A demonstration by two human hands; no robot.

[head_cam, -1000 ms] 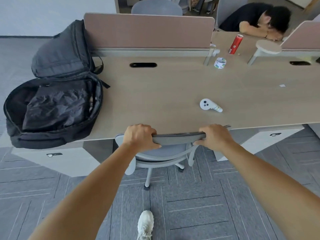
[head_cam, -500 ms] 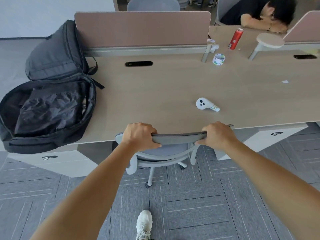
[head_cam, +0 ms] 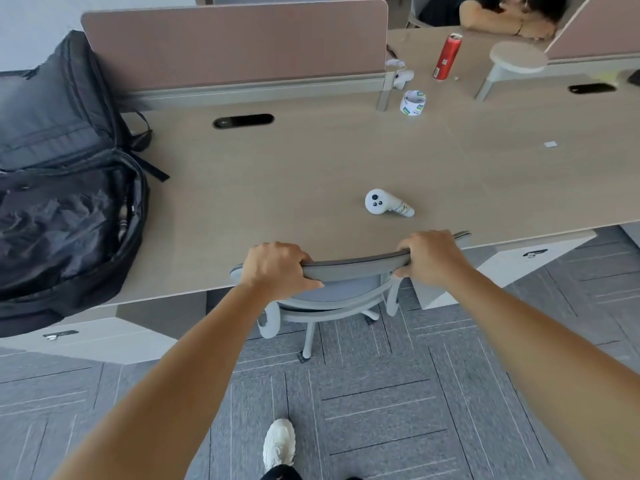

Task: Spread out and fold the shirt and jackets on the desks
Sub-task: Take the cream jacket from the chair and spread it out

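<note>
Gripping chair (head_cam: 353, 266) still, both hands (head_cam: 273, 268).

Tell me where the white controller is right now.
In the head view the white controller lies on the desk, right of centre, just beyond the chair back near the right hand.

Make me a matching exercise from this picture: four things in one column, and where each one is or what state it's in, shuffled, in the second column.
Things:
1. red can
2. white controller
3. black backpack
4. chair backrest

Places or states:
A. gripped by the left hand and the right hand
B. lying unzipped at the left end of the desk
C. standing past the right end of the divider
D. lying on its side near the desk's front edge

Pairs: 1-C, 2-D, 3-B, 4-A
</note>
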